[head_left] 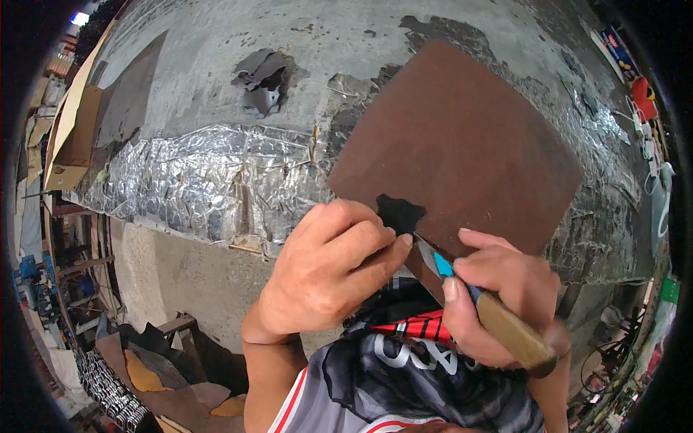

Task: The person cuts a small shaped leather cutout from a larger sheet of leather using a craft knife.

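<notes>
My left hand (325, 263) is closed, its fingertips pinching the lower edge of a small, irregular black piece of what looks like leather (401, 214). That piece lies over the near edge of a large brown square board (462, 137), set cornerwise on the bench. My right hand (498, 289) is wrapped round a knife (516, 333) with a thick wooden handle and bright blue wrapping near the blade. The blade points up and left, its tip right at the black piece beside my left fingertips. My palm and fingers hide part of the handle.
The worn grey bench (195, 79) has shiny tape (216, 180) along its near side. A torn dark scrap (263, 79) lies left of the board. A cardboard box (76, 137) stands at the left end, with leather offcuts (155, 368) below. A white cable (660, 191) hangs at right.
</notes>
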Motion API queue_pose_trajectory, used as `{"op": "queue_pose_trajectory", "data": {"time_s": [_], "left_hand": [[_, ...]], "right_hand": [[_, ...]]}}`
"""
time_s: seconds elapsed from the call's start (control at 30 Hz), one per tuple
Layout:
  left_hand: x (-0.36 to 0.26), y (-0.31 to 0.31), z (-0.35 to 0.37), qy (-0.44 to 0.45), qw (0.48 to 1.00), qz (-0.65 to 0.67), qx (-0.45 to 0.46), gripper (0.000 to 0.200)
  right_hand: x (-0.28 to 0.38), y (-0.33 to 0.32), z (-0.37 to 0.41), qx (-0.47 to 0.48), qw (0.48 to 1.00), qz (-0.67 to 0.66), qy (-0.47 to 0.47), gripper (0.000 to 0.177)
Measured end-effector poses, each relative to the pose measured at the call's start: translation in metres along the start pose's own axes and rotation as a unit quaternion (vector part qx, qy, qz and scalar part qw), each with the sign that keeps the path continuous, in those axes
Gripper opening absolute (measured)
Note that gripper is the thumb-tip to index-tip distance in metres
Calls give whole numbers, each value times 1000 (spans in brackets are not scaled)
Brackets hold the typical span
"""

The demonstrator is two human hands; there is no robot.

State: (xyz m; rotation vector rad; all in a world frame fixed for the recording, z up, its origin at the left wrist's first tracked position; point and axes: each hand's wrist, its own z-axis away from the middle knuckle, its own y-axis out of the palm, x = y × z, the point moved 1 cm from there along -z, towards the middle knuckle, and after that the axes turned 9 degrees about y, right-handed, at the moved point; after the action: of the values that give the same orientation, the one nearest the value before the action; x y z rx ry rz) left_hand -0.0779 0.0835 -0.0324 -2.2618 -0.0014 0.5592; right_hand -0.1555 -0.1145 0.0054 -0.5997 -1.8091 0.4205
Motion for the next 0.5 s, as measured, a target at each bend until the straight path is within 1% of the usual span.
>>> {"op": "queue_pose_trajectory", "data": {"time_s": [0.1, 0.17, 0.27, 0.4, 0.5], "left_hand": [[4, 1, 2, 27, 999, 23, -3, 37], [2, 0, -1, 21, 999, 26, -1, 36], [3, -1, 2, 17, 1000, 25, -4, 35], [-2, 1, -1, -10, 1000, -4, -7, 37], [-4, 1, 0, -2, 1000, -23, -1, 37]], "right_hand": [[8, -11, -13, 86, 994, 43, 45, 20], [13, -16, -14, 88, 994, 51, 39, 16], [6, -21, -6, 78, 996, 10, 51, 15], [3, -18, 4, 50, 993, -1, 105, 21], [-5, -8, 13, -1, 999, 3, 52, 29]]}}
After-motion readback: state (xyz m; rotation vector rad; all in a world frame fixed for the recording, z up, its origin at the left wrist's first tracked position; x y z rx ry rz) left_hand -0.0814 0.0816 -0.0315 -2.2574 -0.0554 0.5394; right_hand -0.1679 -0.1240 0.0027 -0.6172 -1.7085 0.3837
